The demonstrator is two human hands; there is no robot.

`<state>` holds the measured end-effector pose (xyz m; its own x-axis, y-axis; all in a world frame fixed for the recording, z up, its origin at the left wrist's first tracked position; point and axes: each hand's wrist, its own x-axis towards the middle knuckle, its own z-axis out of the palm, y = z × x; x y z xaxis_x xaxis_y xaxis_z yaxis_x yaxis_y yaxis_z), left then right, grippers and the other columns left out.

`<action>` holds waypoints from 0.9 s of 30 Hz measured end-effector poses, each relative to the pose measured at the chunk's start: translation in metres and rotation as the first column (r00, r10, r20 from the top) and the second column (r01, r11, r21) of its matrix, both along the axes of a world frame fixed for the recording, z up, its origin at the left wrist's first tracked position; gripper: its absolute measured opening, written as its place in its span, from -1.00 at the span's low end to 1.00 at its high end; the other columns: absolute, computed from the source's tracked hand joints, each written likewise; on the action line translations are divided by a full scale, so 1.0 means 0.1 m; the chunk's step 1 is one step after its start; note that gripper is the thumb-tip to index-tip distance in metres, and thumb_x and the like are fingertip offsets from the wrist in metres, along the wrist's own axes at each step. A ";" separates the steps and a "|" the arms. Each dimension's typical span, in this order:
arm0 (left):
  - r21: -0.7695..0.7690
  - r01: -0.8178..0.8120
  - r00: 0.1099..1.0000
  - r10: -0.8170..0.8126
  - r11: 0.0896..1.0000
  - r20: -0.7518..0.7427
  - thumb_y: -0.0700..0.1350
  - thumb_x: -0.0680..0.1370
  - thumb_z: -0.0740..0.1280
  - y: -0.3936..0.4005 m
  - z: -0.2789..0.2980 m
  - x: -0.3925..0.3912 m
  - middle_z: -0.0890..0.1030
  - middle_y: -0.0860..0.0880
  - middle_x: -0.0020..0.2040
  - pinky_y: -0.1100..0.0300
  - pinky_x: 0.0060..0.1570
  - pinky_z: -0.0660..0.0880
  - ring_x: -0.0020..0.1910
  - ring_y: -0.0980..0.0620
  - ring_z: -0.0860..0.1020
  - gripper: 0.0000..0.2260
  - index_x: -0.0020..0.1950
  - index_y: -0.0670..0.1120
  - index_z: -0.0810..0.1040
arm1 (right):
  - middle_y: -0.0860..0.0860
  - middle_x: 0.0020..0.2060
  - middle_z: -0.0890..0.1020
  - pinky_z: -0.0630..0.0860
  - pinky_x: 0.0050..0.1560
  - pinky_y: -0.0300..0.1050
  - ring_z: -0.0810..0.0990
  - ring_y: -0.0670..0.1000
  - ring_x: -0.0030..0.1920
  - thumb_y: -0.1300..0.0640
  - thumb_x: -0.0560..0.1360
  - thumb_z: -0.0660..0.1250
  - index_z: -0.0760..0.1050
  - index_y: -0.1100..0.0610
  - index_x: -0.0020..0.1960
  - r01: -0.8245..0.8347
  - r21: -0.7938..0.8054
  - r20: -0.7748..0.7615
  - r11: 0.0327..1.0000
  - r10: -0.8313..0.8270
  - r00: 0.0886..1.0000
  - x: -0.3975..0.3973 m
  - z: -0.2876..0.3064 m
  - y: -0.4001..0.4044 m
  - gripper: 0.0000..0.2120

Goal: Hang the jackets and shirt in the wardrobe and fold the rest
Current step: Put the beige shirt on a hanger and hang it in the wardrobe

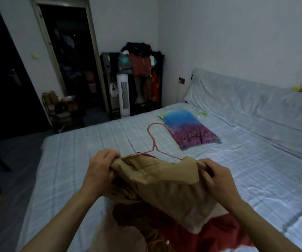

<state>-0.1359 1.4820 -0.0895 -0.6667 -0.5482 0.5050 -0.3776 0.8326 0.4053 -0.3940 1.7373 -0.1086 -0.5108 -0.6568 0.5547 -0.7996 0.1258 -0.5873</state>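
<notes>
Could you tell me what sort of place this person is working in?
Most likely a home bedroom. A wide bed with a checked sheet and a pillow fills the view, and an open clothes rack hung with garments stands against the far wall beside a doorway.

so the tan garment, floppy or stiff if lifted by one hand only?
Probably floppy: the tan garment sags and creases between the left hand and right hand. Likely light, since it drapes thinly. It may slide off the pink hanger.

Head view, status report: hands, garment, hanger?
Left hand and right hand both grip tan garment. Pink hanger partly inside it. Red clothes beneath.
</notes>
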 end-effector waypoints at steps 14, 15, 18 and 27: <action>-0.128 0.225 0.974 -0.226 0.966 0.008 0.01 0.52 0.30 0.52 1.00 -0.39 0.51 0.06 -0.04 0.32 -0.09 0.42 -0.09 0.14 0.49 -0.81 0.06 -0.03 0.59 | -0.01 -0.20 0.71 0.59 -0.16 0.00 0.69 0.00 -0.15 0.24 0.43 0.24 0.64 0.20 -0.06 -0.337 -0.113 -0.043 0.935 0.334 0.941 -0.22 1.04 -0.21 -0.79; -0.129 0.221 0.975 -0.223 0.967 0.000 -0.05 0.53 0.35 0.56 1.03 -0.43 0.51 0.07 -0.04 0.33 -0.10 0.42 -0.08 0.16 0.49 -0.87 0.06 -0.01 0.58 | 0.01 -0.21 0.72 0.59 -0.17 0.05 0.69 0.03 -0.16 0.25 0.43 0.25 0.64 0.22 -0.09 -0.327 -0.143 -0.048 0.934 0.323 0.945 -0.26 1.05 -0.21 -0.81; -0.110 0.229 0.973 -0.229 0.967 0.011 -0.20 0.51 0.43 0.60 1.12 -0.49 0.52 0.11 -0.04 0.32 -0.10 0.42 -0.07 0.22 0.49 -0.83 0.03 0.03 0.57 | -0.01 -0.22 0.71 0.59 -0.19 0.04 0.68 -0.03 -0.17 0.25 0.44 0.26 0.63 0.23 -0.16 -0.310 -0.221 -0.061 0.925 0.304 0.951 -0.36 1.04 -0.18 -0.83; -0.087 0.154 0.983 -0.162 0.984 -0.083 -0.29 0.48 0.46 0.57 1.26 -0.40 0.56 0.06 -0.03 0.20 -0.02 0.51 -0.04 0.16 0.55 -0.79 0.04 -0.05 0.59 | -0.15 -0.34 0.65 0.50 -0.32 -0.19 0.56 -0.21 -0.33 0.02 0.41 0.24 0.59 -0.06 -0.25 -0.319 -0.288 0.010 0.903 0.336 0.942 -0.47 1.06 0.01 -0.84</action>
<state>-0.1763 1.5391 0.0362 -0.6917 -0.3949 0.6046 -0.2037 0.9099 0.3613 -0.4410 1.7388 -0.0027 -0.3301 -0.6157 0.7155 -0.7312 -0.3126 -0.6064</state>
